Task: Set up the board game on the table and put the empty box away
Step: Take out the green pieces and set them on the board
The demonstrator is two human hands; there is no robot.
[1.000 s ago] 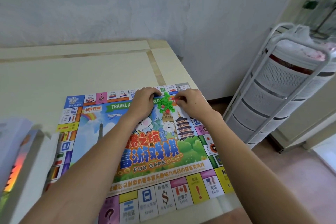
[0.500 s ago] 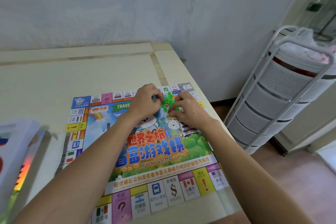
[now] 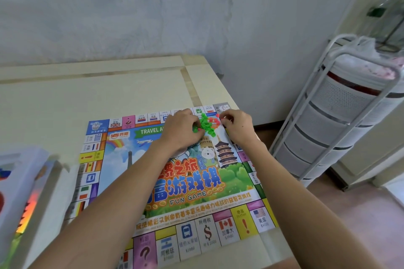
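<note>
Game board (image 3: 175, 172) flat on the pale worktop (image 3: 65, 98), reaching its near right corner, with a heap of small green pieces (image 3: 205, 124) on the board's far edge and a few red pieces (image 3: 215, 118) just right of the heap. Left hand (image 3: 181, 131) curled at the heap's left side, fingers touching green pieces; right hand (image 3: 237, 125) curled at its right, fingertips pinching something small and red. Box (image 3: 19, 194) at the left edge, blurred; white drawer cart (image 3: 341, 116) on the floor to the right.
</note>
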